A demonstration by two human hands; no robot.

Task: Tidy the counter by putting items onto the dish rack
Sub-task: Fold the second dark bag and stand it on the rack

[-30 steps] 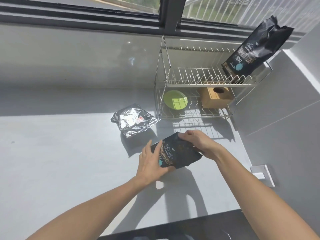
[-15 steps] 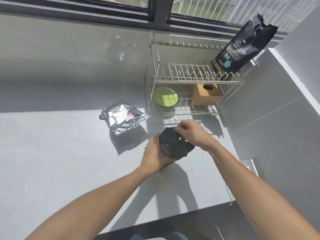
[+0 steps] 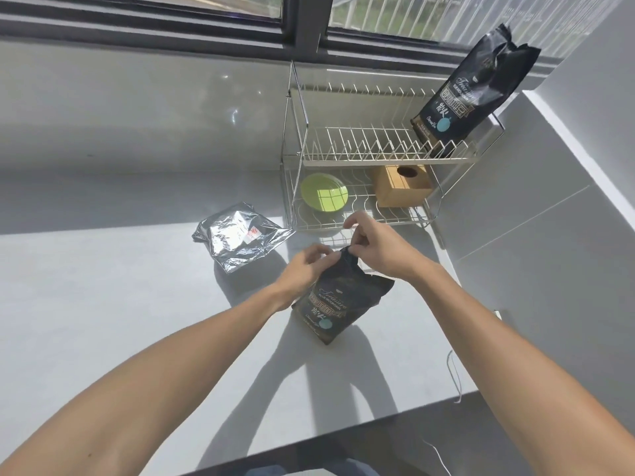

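Observation:
A black coffee bag [image 3: 338, 302] stands upright on the grey counter, its label facing me. My left hand [image 3: 305, 266] and my right hand [image 3: 374, 243] both pinch its top edge. A two-tier wire dish rack [image 3: 343, 159] stands behind it against the wall. A second black coffee bag [image 3: 470, 94] leans on the upper tier's right end. On the lower tier sit a green plate [image 3: 324, 192] and a wooden box [image 3: 402, 185]. A crumpled silver foil pouch [image 3: 238, 237] lies on the counter left of the rack.
A window frame [image 3: 305, 25] runs along the back above the wall. A side wall [image 3: 549, 218] closes in the right side beside the rack. The counter's front edge [image 3: 343, 431] is near me, with a thin white cord [image 3: 455, 376] at its right.
The black bag went from lying tilted in my hands to standing upright on the counter. Both hands moved up to its top edge.

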